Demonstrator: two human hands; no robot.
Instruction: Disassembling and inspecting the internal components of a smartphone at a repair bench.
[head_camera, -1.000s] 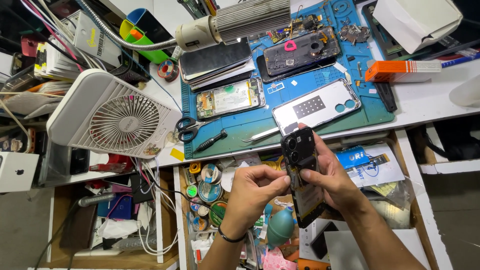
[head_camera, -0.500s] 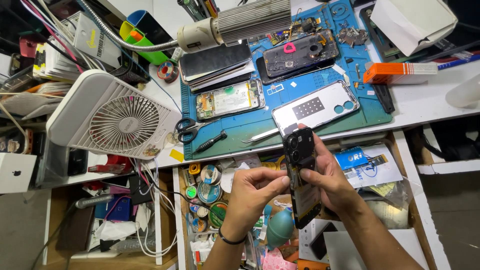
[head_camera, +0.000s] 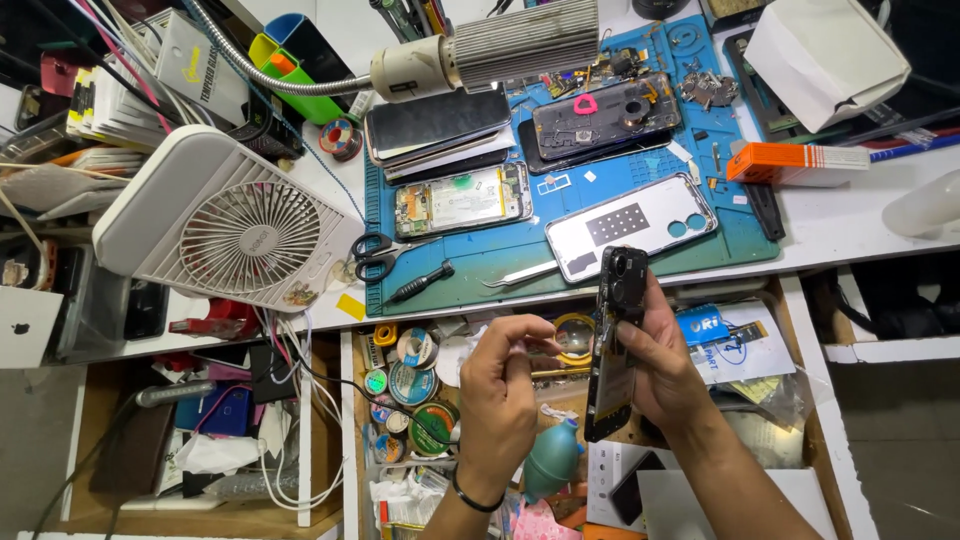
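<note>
While the big blue mat (head_camera: 480, 262) fills the top of the white desk (head_camera: 860, 225), a white fan (head_camera: 240, 235) sits at about nine o'clock from it. Next in size is a silver lamp head (head_camera: 535, 42) at twelve o'clock. On the mat lie an open phone (head_camera: 462, 199) and a silver phone back (head_camera: 632, 226).

Below the mat, the right hand (head_camera: 665, 375) is wrapped around a dark phone frame (head_camera: 615, 340), holding it tight. The frame stands up tall, its long side running from six to twelve o'clock, camera end at the top. The left hand (head_camera: 505, 385) is at nine o'clock from the frame, just beside it but not touching. Its fingers are pinched together; I cannot tell if something tiny is between them. The right hand is nearer.

Smallest are the black scissors (head_camera: 375, 252) and a little black screwdriver (head_camera: 422, 283).
</note>
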